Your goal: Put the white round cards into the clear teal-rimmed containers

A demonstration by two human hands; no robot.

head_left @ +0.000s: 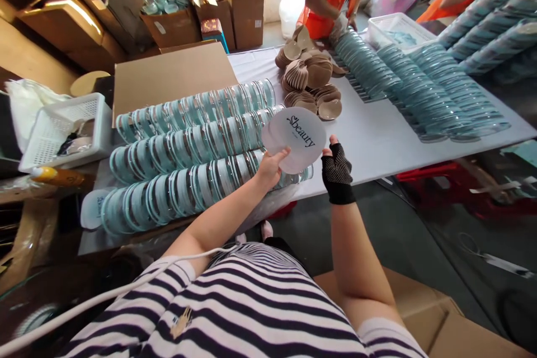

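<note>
My left hand (271, 169) grips a rounded, pale translucent disc (300, 154) by its lower left edge, thumb on top. Dark lettering reading "beauty" is printed on its face. My right hand (338, 170), in a black dotted fingerless glove, is just off the disc's right edge, its visible fingertips apart and nothing seen in it. Left of the disc, three long rows of clear, pale-blue round pieces (180, 196) stand on edge, packed together. Behind the disc lie stacks of brown, cup-shaped pieces (319, 72).
A large cardboard sheet (176, 75) lies behind the rows. On the left is a white basket (98, 128). Across the white table (364, 151), a person in an orange vest (308, 17) handles more rows of blue pieces (436, 95). Another white basket (377, 25) stands beyond.
</note>
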